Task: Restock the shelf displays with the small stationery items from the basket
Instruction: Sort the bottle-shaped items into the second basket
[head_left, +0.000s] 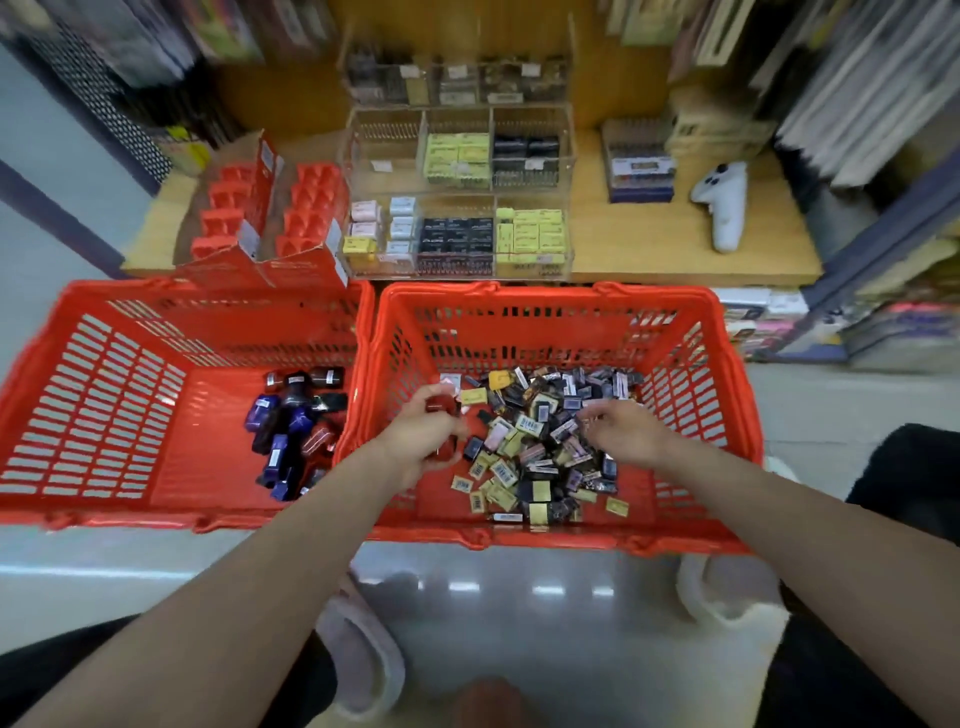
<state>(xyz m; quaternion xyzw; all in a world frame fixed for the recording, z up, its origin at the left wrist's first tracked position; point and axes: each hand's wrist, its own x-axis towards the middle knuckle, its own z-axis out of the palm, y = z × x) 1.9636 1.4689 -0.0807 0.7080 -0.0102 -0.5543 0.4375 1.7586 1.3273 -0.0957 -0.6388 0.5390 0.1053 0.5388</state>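
Item 1. Right-hand red basket (561, 299), on the floor against the front edge of the wooden shelf (675, 244). It held the loose stock: a heap of small wrapped stationery packets (540, 441), black, yellow and purple, piled across the middle and far right of the basket floor, with a few strays toward its near edge. I judged it was set there so both hands could sort with the display straight ahead.

Item 2. My left hand (431, 431), inside that basket near its left wall. The fingers were curled round a small red item (441, 404); the frame was too blurred for me to name it more closely. I held it apart from the heap, probably as a piece that did not belong with the packets.

Item 3. My right hand (623, 431), over the middle of the heap. Fingers half curled, tips down among the packets; I cannot tell whether they had pinched one or were only raking.

Item 4. Left-hand red basket (171, 296), side by side with the first. It carried only a cluster of larger blue, dark and reddish packs (293, 421) near its right wall, apparently kept separate by kind.

Item 5. Clear acrylic display case (457, 192) on the shelf. Its compartments held yellow, black and pale boxes in rows; the upper left one looked bare, so restocking was not finished.

Item 6. Red cardboard display trays (270, 218), at the shelf's left front corner.
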